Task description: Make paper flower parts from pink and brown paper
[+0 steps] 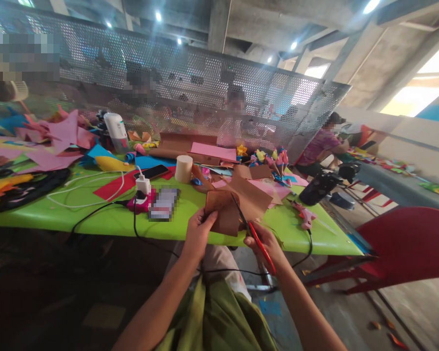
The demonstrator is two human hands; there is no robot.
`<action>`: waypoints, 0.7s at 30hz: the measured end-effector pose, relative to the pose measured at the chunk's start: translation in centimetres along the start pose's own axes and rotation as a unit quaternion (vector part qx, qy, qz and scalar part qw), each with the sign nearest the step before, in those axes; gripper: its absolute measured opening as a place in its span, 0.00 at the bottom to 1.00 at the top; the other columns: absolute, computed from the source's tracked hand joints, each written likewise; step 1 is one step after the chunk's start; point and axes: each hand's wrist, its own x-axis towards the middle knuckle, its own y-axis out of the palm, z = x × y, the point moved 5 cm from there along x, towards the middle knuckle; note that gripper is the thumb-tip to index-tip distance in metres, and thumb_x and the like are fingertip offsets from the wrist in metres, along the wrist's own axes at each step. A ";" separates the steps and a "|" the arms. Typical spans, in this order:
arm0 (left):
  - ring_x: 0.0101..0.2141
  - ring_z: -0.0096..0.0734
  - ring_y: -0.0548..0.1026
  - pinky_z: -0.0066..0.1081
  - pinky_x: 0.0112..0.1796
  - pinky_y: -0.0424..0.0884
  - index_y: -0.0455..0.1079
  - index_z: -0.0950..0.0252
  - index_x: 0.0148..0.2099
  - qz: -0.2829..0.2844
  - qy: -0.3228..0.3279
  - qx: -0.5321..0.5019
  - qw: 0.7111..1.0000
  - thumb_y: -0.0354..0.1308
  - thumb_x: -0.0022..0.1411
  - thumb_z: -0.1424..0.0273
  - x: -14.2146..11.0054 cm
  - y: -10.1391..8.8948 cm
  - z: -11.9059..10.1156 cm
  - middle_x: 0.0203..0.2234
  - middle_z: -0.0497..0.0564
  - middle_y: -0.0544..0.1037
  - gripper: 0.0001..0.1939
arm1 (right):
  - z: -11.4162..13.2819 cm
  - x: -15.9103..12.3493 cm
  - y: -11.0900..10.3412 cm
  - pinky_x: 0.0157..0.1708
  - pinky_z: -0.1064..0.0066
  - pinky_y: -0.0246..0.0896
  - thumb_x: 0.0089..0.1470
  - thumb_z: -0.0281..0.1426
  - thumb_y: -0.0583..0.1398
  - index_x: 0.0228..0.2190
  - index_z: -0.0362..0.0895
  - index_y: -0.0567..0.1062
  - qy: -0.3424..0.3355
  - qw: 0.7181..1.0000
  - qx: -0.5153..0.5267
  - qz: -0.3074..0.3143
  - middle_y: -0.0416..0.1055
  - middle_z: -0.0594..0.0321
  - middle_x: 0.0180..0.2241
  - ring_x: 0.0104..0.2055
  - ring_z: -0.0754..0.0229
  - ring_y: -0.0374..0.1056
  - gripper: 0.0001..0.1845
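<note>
Over the front edge of the green table (168, 226), my left hand (200, 228) pinches a piece of brown paper (223, 217) by its left side. Red-handled scissors (258, 246) are gripped in my right hand (267, 246). Their blades point up and away, lying against the right side of the brown paper; I cannot tell whether the paper is between them. Just beyond the piece lies a larger brown sheet (250, 195). A pink glue gun (306, 215) rests to the right of my right hand.
A phone (164, 204), a white charger (143, 185) in a pink socket block (141, 202) and cables lie to the left. A cream roll (183, 169), a dark bottle (316, 187) and pink paper shapes (68, 134) stand or lie farther back. A red chair (409, 243) is at right; a person (322, 144) sits beyond.
</note>
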 end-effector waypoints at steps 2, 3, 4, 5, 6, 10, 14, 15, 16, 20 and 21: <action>0.38 0.40 0.79 0.36 0.43 0.72 0.78 0.67 0.42 -0.002 -0.004 0.002 1.000 0.68 0.49 0.64 0.1 -0.1 -0.1 0.35 0.53 0.83 0.18 | -0.2 0.0 -0.2 0.23 0.72 0.53 0.48 0.61 0.57 0.34 0.43 0.76 0.001 1.000 -0.020 -0.005 0.62 0.66 0.23 0.26 0.61 0.57 0.33; 0.38 0.41 0.79 0.36 0.43 0.72 0.78 0.67 0.42 -0.001 -0.010 0.003 1.000 0.68 0.48 0.64 0.1 -0.1 -0.1 0.35 0.53 0.83 0.19 | -0.3 0.0 -0.3 0.23 0.72 0.54 0.49 0.60 0.57 0.33 0.44 0.76 0.001 0.999 -0.031 -0.007 0.61 0.66 0.23 0.25 0.61 0.58 0.32; 0.38 0.41 0.79 0.37 0.43 0.72 0.78 0.67 0.42 0.001 -0.016 0.001 1.000 0.68 0.48 0.64 0.1 -0.1 0.0 0.35 0.53 0.83 0.19 | -0.4 0.1 -0.3 0.23 0.72 0.54 0.50 0.59 0.56 0.33 0.44 0.76 0.000 0.999 -0.042 -0.008 0.61 0.66 0.22 0.25 0.60 0.59 0.31; 0.38 0.41 0.79 0.37 0.43 0.72 0.78 0.67 0.42 0.002 -0.023 -0.002 1.000 0.69 0.47 0.64 0.2 -0.1 0.0 0.35 0.53 0.83 0.19 | -0.4 0.1 -0.4 0.23 0.72 0.55 0.51 0.59 0.56 0.33 0.44 0.76 -0.001 0.999 -0.051 -0.008 0.61 0.66 0.21 0.25 0.60 0.59 0.30; 0.38 0.41 0.79 0.37 0.44 0.72 0.78 0.67 0.42 0.003 -0.027 -0.005 1.000 0.69 0.47 0.64 0.2 -0.2 0.1 0.35 0.53 0.83 0.19 | -0.4 0.1 -0.4 0.24 0.71 0.56 0.52 0.59 0.55 0.33 0.44 0.76 -0.004 0.998 -0.060 -0.007 0.62 0.66 0.21 0.25 0.59 0.60 0.30; 0.39 0.41 0.79 0.37 0.44 0.72 0.78 0.67 0.42 0.007 -0.034 -0.007 0.999 0.69 0.46 0.65 0.4 -0.3 0.1 0.35 0.53 0.83 0.19 | -0.1 0.1 -0.6 0.24 0.71 0.57 0.52 0.59 0.55 0.34 0.45 0.76 -0.029 0.996 -0.081 -0.004 0.63 0.65 0.22 0.27 0.59 0.62 0.31; 0.37 0.40 0.79 0.36 0.43 0.72 0.78 0.67 0.41 0.017 -0.041 0.018 0.999 0.68 0.47 0.65 0.5 -0.6 -0.2 0.35 0.53 0.83 0.18 | 0.4 -0.2 -0.5 0.25 0.71 0.58 0.53 0.62 0.52 0.38 0.44 0.73 -0.044 0.994 -0.089 0.039 0.63 0.66 0.25 0.27 0.59 0.61 0.34; 0.37 0.40 0.79 0.35 0.43 0.72 0.78 0.67 0.41 0.020 -0.039 0.030 0.999 0.68 0.47 0.65 0.5 -0.6 -0.3 0.34 0.52 0.83 0.18 | 0.5 -0.3 -0.4 0.26 0.71 0.58 0.53 0.62 0.51 0.39 0.45 0.72 -0.045 0.994 -0.088 0.052 0.63 0.65 0.25 0.27 0.59 0.62 0.34; 0.37 0.40 0.79 0.35 0.42 0.72 0.78 0.67 0.41 0.025 -0.037 0.043 0.998 0.68 0.47 0.65 0.5 -0.6 -0.3 0.34 0.52 0.84 0.17 | 0.6 -0.3 -0.4 0.26 0.70 0.59 0.53 0.63 0.50 0.40 0.45 0.71 -0.047 0.993 -0.089 0.062 0.64 0.65 0.26 0.27 0.59 0.62 0.35; 0.36 0.40 0.79 0.34 0.41 0.72 0.79 0.67 0.40 0.068 -0.058 0.081 0.993 0.67 0.48 0.64 0.1 -0.2 -0.1 0.34 0.53 0.84 0.17 | 0.9 -0.2 -0.6 0.27 0.70 0.58 0.53 0.64 0.48 0.37 0.46 0.68 -0.057 0.990 -0.106 0.075 0.65 0.64 0.28 0.29 0.59 0.62 0.34; 0.35 0.40 0.79 0.34 0.41 0.72 0.79 0.67 0.40 0.078 -0.066 0.082 0.991 0.67 0.48 0.64 -0.1 0.0 -0.1 0.33 0.53 0.84 0.17 | 0.8 -0.1 -0.7 0.26 0.71 0.57 0.53 0.64 0.49 0.36 0.46 0.68 -0.054 0.990 -0.110 0.068 0.64 0.65 0.27 0.28 0.59 0.60 0.33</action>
